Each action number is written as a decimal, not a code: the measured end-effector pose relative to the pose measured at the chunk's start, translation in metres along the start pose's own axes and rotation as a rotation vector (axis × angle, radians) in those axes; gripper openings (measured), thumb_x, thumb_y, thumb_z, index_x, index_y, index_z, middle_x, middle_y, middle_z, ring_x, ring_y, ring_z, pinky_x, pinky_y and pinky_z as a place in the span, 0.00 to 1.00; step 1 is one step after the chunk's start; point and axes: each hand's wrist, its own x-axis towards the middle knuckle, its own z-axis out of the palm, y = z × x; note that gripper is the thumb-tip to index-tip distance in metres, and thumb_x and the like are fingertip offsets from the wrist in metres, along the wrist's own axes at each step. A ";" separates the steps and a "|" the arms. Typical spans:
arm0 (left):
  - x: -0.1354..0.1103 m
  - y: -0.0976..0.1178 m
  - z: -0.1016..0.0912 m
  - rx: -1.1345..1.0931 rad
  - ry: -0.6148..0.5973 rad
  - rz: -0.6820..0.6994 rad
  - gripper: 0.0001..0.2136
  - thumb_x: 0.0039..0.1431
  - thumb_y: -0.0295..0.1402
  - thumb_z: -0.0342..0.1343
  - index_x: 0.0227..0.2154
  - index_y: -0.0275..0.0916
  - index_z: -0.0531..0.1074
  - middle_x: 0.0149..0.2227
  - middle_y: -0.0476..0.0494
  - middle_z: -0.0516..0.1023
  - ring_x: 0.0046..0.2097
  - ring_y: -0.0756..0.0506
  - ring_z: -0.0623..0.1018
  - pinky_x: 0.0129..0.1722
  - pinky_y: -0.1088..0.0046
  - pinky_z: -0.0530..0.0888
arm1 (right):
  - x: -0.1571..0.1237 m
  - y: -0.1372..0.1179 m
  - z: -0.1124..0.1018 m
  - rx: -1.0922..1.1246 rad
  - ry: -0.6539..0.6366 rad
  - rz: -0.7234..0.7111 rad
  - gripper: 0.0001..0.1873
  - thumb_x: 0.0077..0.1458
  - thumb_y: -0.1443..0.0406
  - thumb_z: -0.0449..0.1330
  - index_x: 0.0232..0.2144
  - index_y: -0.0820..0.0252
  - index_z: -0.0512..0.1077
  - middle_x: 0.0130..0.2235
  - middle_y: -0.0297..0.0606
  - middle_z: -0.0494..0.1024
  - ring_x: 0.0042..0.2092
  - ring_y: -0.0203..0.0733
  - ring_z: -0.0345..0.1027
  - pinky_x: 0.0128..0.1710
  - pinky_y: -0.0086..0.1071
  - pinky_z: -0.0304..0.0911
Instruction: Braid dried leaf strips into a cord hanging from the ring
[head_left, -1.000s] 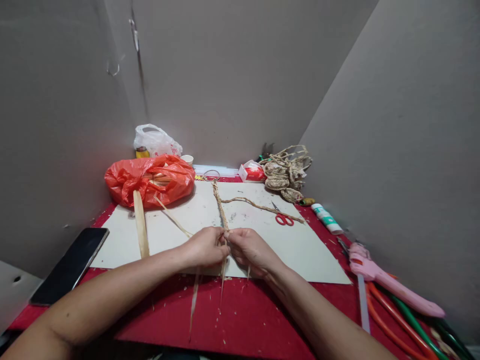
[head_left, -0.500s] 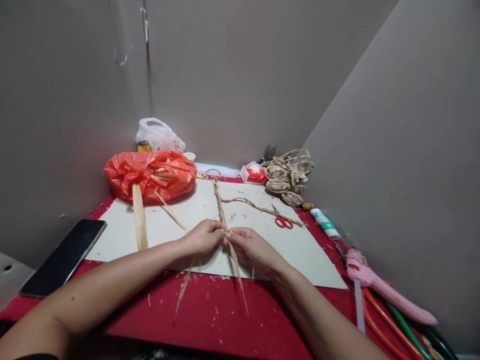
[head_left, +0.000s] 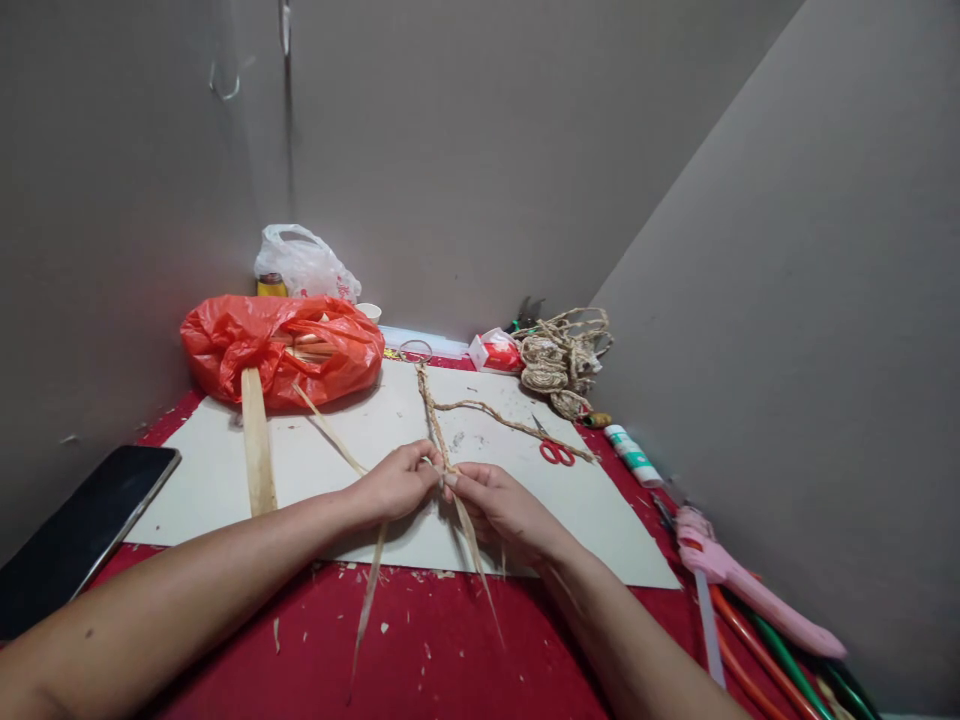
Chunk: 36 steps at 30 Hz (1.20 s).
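A braided cord of dry plant fibre [head_left: 430,410] runs from a metal ring [head_left: 415,351] toward me over a white board [head_left: 600,530]. My left hand [head_left: 397,485] pinches the cord's near end from the left, fingertips together. From the right, my right hand [head_left: 510,508] grips the same end between thumb and fingers. Loose fibre strands [head_left: 474,545] hang from beneath my hands past the board's front edge. Exactly which strand each hand holds is hidden by the fingers. A thinner twisted cord [head_left: 499,415] branches off to the right, near red-handled scissors [head_left: 556,452].
A red plastic bag [head_left: 225,350] of fibre strips lies at the back left, a phone [head_left: 82,530] at the left. Bundled rope [head_left: 547,365] is at the back right. A pink glue gun [head_left: 750,575] lies on the right side of the red tablecloth [head_left: 420,650].
The whole view has shifted slightly, with most things a little further left. Both hands stay on the cord's near end, with only small finger movements.
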 end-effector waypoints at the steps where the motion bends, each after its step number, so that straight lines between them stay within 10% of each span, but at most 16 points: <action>1: 0.000 0.001 0.000 -0.063 0.001 -0.013 0.02 0.53 0.30 0.48 0.28 0.37 0.62 0.19 0.55 0.65 0.19 0.55 0.59 0.21 0.79 0.56 | 0.000 0.000 -0.001 0.030 -0.011 0.006 0.20 0.49 0.50 0.60 0.25 0.61 0.63 0.13 0.19 0.48 0.15 0.25 0.35 0.13 0.23 0.34; 22: -0.010 -0.001 0.004 0.096 0.004 0.094 0.07 0.57 0.33 0.46 0.28 0.35 0.65 0.25 0.49 0.72 0.21 0.54 0.70 0.23 0.78 0.67 | 0.000 0.000 -0.009 0.094 -0.117 0.079 0.19 0.50 0.51 0.59 0.26 0.61 0.63 0.16 0.20 0.45 0.17 0.24 0.31 0.13 0.21 0.31; 36: 0.000 -0.004 0.005 -0.425 0.021 -0.057 0.12 0.44 0.36 0.60 0.24 0.34 0.63 0.23 0.47 0.73 0.23 0.52 0.71 0.28 0.75 0.67 | -0.002 -0.003 -0.007 0.038 -0.080 0.066 0.18 0.50 0.51 0.59 0.25 0.60 0.61 0.16 0.21 0.47 0.17 0.25 0.34 0.14 0.21 0.34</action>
